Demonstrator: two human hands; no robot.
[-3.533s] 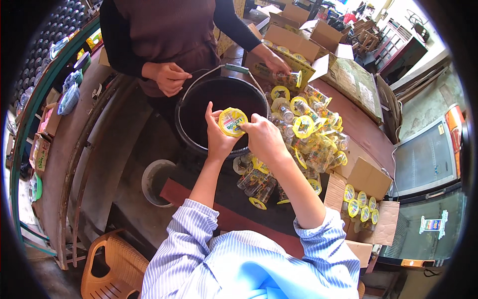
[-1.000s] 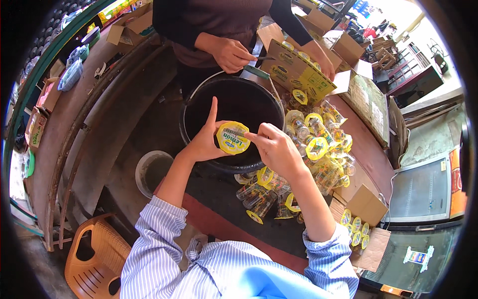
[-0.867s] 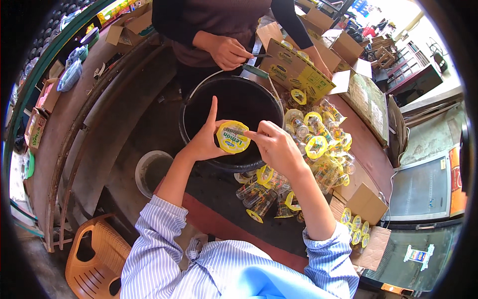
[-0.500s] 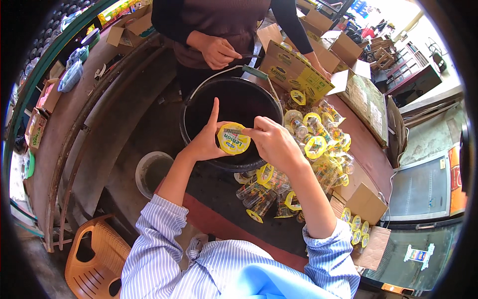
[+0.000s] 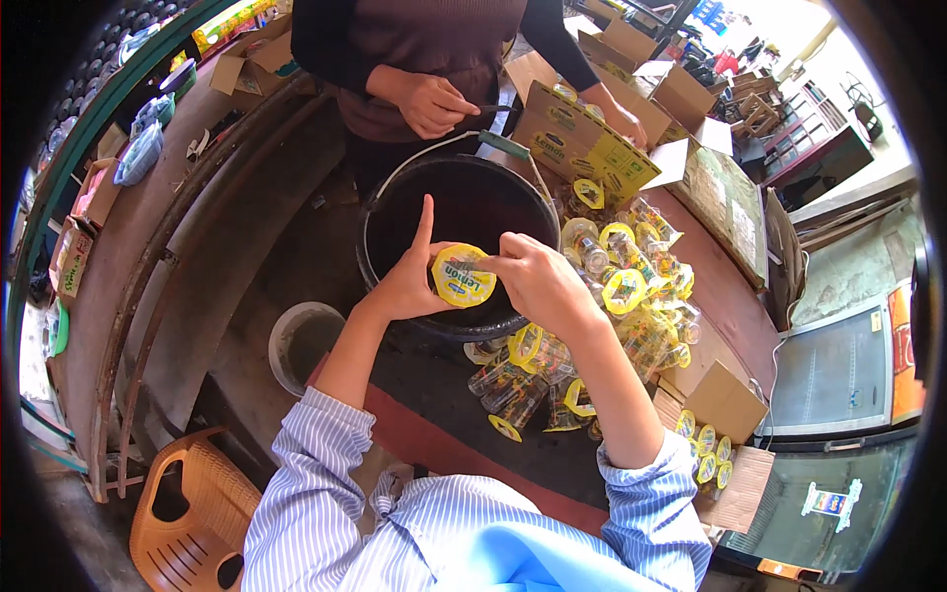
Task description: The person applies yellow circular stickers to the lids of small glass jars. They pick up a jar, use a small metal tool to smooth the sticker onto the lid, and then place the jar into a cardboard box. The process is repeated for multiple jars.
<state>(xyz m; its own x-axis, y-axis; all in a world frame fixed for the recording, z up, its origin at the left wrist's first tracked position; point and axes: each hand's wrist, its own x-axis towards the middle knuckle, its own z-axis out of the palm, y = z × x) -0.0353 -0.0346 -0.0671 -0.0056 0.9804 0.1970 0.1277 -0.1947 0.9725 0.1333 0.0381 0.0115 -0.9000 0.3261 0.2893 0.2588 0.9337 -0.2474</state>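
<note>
My left hand (image 5: 409, 281) grips a drink cup with a yellow-rimmed, printed lid (image 5: 464, 278), its lid facing up over the black bucket (image 5: 370, 242). The left index finger points up, off the cup. My right hand (image 5: 546, 281) pinches a small thin grey blade (image 5: 466, 264), which lies across the far part of the lid. Its handle is hidden in my fingers. Emptied-looking clear cups with yellow lids (image 5: 631, 296) lie heaped to the right of the bucket, some of them crumpled.
Opposite, a person's hand (image 5: 432, 104) holds a dark-handled knife above the bucket handle (image 5: 505, 144); the other reaches into a yellow carton (image 5: 582, 143). An open carton of cups (image 5: 725, 405) sits at right. A pale pail (image 5: 279, 345) and an orange chair (image 5: 197, 513) are at left.
The blade has shifted slightly on the lid, while my hands stay almost in place. The other person's arm at the carton has drawn back a little.
</note>
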